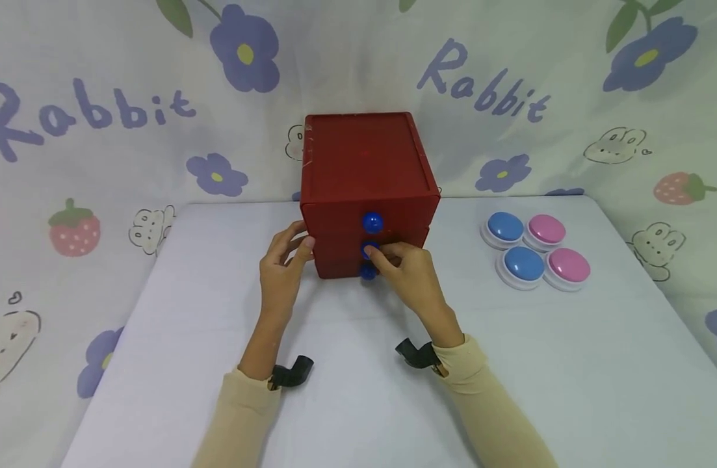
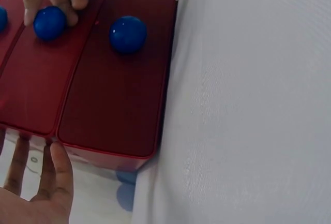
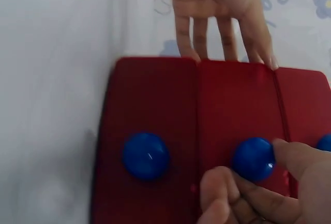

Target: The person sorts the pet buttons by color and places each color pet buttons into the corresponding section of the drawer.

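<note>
Red box (image 1: 364,156) sits at 12 o'clock on the white table (image 1: 346,409), against a soft printed curtain (image 1: 358,52); hard, smooth, plastic-looking, flat rimmed top, a few pale scuffs along its 9 o'clock edge. Front = 3 flat drawer panels w/ rounded corners, each w/ a glossy round blue knob: top knob (image 1: 372,222), mid. knob (image 2: 49,23), btm. knob (image 1: 368,271).

R hand (image 1: 413,276) pinches the mid. knob, thumb vs. fingers. L hand (image 1: 282,266) has fairly straight, spread fingers, tips touching the box's 9 o'clock side wall. Hands are apart from e/o, box between.

At approx. 2 o'clock on the table: 4 domed shiny buttons on round white bases, i.e. 2 blue buttons (image 1: 506,226) & 2 pink buttons (image 1: 569,264), bunched close.
</note>
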### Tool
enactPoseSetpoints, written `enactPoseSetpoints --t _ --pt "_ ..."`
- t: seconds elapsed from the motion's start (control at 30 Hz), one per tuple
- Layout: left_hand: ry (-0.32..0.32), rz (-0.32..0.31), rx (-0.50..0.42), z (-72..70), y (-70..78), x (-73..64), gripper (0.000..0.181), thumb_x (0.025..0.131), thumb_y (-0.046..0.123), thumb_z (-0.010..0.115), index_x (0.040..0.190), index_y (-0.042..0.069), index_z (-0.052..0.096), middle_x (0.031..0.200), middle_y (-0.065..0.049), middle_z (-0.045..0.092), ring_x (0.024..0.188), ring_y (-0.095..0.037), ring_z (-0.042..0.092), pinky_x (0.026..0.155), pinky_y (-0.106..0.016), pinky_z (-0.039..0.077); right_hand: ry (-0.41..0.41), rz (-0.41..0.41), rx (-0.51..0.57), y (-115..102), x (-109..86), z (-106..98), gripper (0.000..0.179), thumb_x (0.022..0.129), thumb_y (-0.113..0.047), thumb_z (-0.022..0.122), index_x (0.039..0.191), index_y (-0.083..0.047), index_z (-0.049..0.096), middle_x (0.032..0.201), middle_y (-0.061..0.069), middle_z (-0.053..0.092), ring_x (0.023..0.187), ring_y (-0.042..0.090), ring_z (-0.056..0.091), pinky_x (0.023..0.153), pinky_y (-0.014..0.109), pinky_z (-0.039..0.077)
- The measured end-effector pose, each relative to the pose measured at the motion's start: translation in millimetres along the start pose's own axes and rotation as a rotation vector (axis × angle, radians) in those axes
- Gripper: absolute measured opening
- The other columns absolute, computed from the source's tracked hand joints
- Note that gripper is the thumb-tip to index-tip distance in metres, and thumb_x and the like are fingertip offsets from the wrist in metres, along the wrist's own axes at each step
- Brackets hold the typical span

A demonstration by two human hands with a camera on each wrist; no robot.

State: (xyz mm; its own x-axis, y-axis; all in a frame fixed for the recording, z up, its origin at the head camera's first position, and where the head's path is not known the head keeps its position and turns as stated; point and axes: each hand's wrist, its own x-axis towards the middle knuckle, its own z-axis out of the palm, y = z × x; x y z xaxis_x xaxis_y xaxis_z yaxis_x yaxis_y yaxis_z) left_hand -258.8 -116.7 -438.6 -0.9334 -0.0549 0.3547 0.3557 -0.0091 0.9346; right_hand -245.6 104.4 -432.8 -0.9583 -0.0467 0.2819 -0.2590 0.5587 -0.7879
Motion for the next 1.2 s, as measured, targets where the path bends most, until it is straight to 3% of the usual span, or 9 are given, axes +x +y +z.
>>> enactPoseSetpoints --t 0.4,0.57,0.9,1.2 --pt "-0.038 -0.022 -0.020 -0.6 -3.9 -1.1 0.041 0.099 0.013 0.064 0.139 0.006 0.059 0.134 -0.007 0.055 0.119 -0.028 0.057 0.088 -0.030 0.056 0.108 -0.004 0.058 10.6 -14.1 8.4 0.032 0.093 -0.036 0.073 0.096 -0.005 0.079 0.084 0.000 0.069 0.077 0.013 0.064 0.066 0.030 0.056" --pt "-0.040 -0.030 -0.027 -3.3 -3.2 -0.7 0.040 0.100 0.014 0.063 0.139 0.006 0.059 0.135 -0.007 0.056 0.115 -0.021 0.059 0.089 -0.034 0.056 0.107 0.000 0.063 9.6 -22.2 9.4 0.033 0.092 -0.036 0.074 0.098 -0.003 0.078 0.084 -0.001 0.069 0.075 0.012 0.064 0.065 0.028 0.057" --pt "-0.026 -0.032 -0.006 -2.9 1.2 -0.8 0.040 0.100 0.014 0.064 0.139 0.006 0.060 0.134 -0.006 0.056 0.121 -0.032 0.055 0.089 -0.023 0.054 0.119 -0.026 0.061 4.9 -35.9 9.1 0.032 0.092 -0.034 0.074 0.098 -0.003 0.079 0.083 -0.003 0.067 0.074 0.012 0.062 0.063 0.027 0.057" --pt "-0.019 -0.024 -0.017 -2.7 -0.1 -0.4 0.039 0.099 0.014 0.064 0.138 0.007 0.060 0.134 -0.006 0.056 0.118 -0.023 0.057 0.088 -0.022 0.054 0.127 -0.033 0.078 3.1 -46.0 9.8 0.030 0.091 -0.031 0.076 0.098 -0.002 0.079 0.083 -0.002 0.068 0.073 0.011 0.063 0.063 0.026 0.057"
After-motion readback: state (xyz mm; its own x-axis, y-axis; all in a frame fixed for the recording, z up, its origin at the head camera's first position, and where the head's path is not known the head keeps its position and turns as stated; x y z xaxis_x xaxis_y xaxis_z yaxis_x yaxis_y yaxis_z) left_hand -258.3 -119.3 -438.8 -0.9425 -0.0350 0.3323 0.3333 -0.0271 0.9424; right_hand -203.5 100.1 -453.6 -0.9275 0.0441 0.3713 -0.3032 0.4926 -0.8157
